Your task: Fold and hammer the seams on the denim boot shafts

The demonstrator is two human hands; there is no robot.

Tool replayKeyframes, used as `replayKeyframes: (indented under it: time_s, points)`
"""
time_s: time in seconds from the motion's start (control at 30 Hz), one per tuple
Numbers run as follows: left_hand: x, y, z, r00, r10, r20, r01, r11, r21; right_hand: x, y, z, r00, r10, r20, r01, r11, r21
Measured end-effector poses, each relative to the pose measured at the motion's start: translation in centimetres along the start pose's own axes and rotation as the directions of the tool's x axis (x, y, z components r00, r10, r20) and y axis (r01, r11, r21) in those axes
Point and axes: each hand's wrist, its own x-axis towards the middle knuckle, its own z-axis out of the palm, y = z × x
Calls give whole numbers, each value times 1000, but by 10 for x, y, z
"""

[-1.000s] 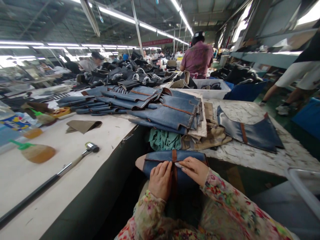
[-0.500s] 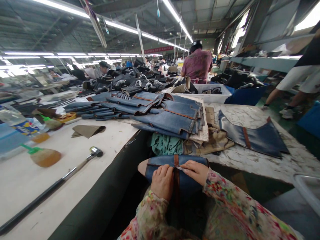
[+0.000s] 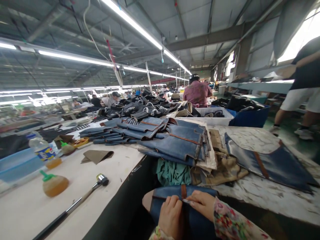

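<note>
A folded blue denim-look piece [image 3: 160, 200] with a brown centre strip lies in my lap at the bottom of the view. My left hand [image 3: 171, 216] rests on it left of the strip, fingers curled and pressed down. My right hand [image 3: 203, 204] lies on it to the right, fingers pinched at the strip, with a small pale thing at the fingertips that I cannot make out. Flowered sleeves cover both wrists.
A stack of blue pieces [image 3: 180, 143] sits ahead on tan and green cloth. One blue piece [image 3: 270, 165] lies on the right table. On the left table are a hammer [image 3: 100, 181], glue bottles [image 3: 53, 183], a blue tray [image 3: 17, 163]. People work farther back.
The view has tilted upward, so my hands and the piece now sit lower in the picture. My hands keep the same hold on the piece.
</note>
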Motion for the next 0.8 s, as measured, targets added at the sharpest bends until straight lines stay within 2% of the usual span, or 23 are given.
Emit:
replayKeyframes:
  time_s: [0.17,0.3,0.37,0.5,0.63,0.8]
  points:
    - [-9,-9,13,991,74,-107,-82,994,-71,1,-12,5,997,59,-40,-63,993,-105]
    - [-12,-8,14,979,93,-183,-99,995,-26,-7,-12,2,998,56,23,-55,998,-42]
    - [-12,-5,12,966,126,-226,-122,992,31,-11,-11,2,998,58,14,-58,998,-10]
    - [-5,3,5,918,223,-328,-187,973,137,-20,-8,9,996,50,-68,-50,999,0]
    - [3,9,-1,870,304,-389,-237,949,210,-24,-4,22,989,39,-144,-54,994,-98]
    - [4,-3,10,809,405,-425,-312,910,274,-23,3,33,979,-15,-204,-30,976,-216]
